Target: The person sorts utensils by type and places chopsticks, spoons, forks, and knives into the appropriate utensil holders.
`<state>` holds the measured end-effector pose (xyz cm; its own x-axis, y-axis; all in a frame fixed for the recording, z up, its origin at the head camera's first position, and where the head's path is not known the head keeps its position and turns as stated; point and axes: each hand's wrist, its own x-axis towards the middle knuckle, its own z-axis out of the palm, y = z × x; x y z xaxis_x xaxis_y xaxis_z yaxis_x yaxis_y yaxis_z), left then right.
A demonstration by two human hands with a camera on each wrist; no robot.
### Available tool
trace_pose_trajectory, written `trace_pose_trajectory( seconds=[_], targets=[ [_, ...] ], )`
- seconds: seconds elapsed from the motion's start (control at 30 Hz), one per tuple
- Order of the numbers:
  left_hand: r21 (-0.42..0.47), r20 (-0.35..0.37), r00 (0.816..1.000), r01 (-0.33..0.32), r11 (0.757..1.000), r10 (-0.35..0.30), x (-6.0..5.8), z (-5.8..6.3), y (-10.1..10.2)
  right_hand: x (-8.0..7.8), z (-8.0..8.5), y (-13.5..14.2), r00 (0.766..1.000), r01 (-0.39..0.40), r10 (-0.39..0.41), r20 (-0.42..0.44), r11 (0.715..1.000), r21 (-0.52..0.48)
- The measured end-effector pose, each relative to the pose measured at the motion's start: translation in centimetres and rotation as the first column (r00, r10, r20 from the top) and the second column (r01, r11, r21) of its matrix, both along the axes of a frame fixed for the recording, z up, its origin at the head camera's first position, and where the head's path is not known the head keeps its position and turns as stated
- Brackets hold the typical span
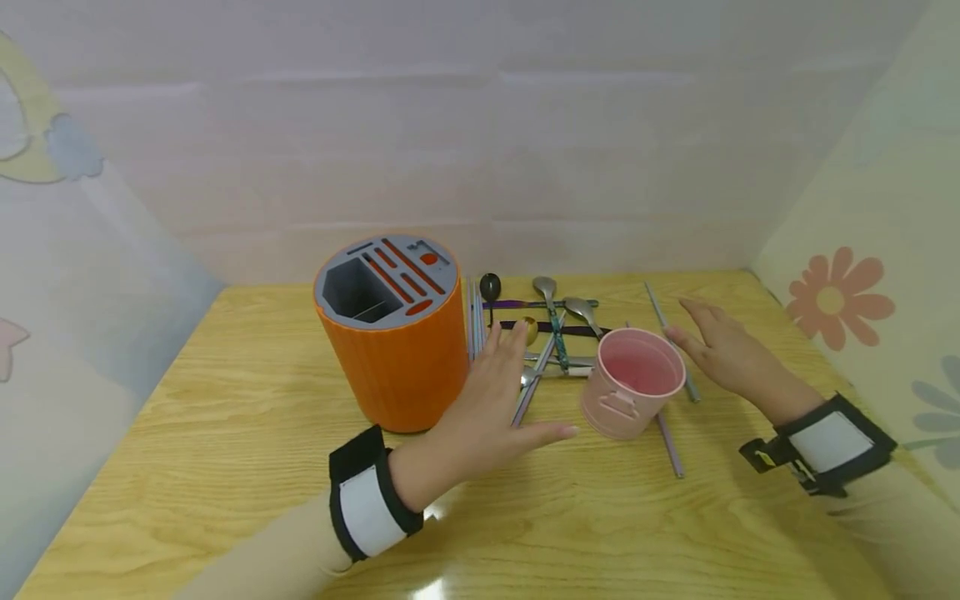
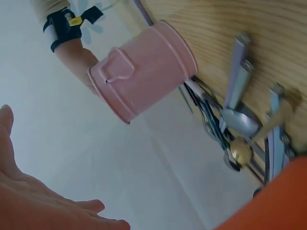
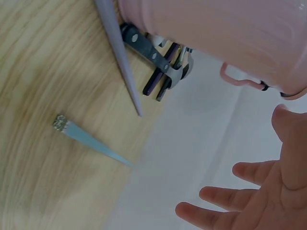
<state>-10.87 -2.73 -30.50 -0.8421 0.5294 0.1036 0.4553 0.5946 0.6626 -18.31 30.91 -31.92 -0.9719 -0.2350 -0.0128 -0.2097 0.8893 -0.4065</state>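
Note:
A small pink bucket with side handles stands upright on the table, its inside looking bare from above. My left hand hovers to its left, fingers straight and thumb spread toward the bucket, holding nothing. On the bucket's other side, my right hand is spread with palm facing inward, also holding nothing. In the right wrist view, the thumb of that hand comes close to the bucket's rim and handle. Behind the left hand lies a jumble of cutlery, including a black spoon, silver spoons and a gold spoon.
An orange cylindrical holder with a grey slotted top stands left of the cutlery. One purple chopstick sticks out from beneath or behind the bucket. A pale blue chopstick lies to the right. Printed walls enclose the wooden table.

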Motion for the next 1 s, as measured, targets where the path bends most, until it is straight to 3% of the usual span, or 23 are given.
trace_pose_trajectory(
  seconds=[0.13,0.3,0.53,0.7,0.87,1.0],
  targets=[
    [-0.003,0.072,0.997,-0.012,1.0,0.012,-0.7,-0.3,2.1,-0.5,-0.8,0.7,1.0,0.003,-0.003,0.01,1.0,-0.001],
    [-0.016,0.126,0.991,-0.038,0.999,0.04,-1.7,-1.6,4.4,-1.2,-2.1,1.2,1.0,-0.007,0.007,0.021,1.0,-0.006],
    [0.123,0.191,0.982,-0.037,0.992,0.013,-2.8,-2.9,7.1,-2.3,-3.3,1.7,0.999,0.015,-0.015,0.051,1.0,0.009],
    [0.18,0.102,0.995,-0.026,0.983,0.008,-3.2,-3.0,9.0,-3.6,-3.8,2.0,0.997,0.021,-0.023,0.078,0.999,0.033],
    [0.061,-0.018,1.0,-0.024,0.998,0.025,-3.9,-3.0,10.3,-4.9,-4.2,2.1,0.992,0.024,-0.03,0.122,0.998,0.051],
    [-0.009,-0.019,1.0,-0.021,1.0,0.021,-4.5,-3.1,10.9,-5.9,-4.7,2.1,0.993,0.027,-0.039,0.112,0.993,0.113]
  ],
)
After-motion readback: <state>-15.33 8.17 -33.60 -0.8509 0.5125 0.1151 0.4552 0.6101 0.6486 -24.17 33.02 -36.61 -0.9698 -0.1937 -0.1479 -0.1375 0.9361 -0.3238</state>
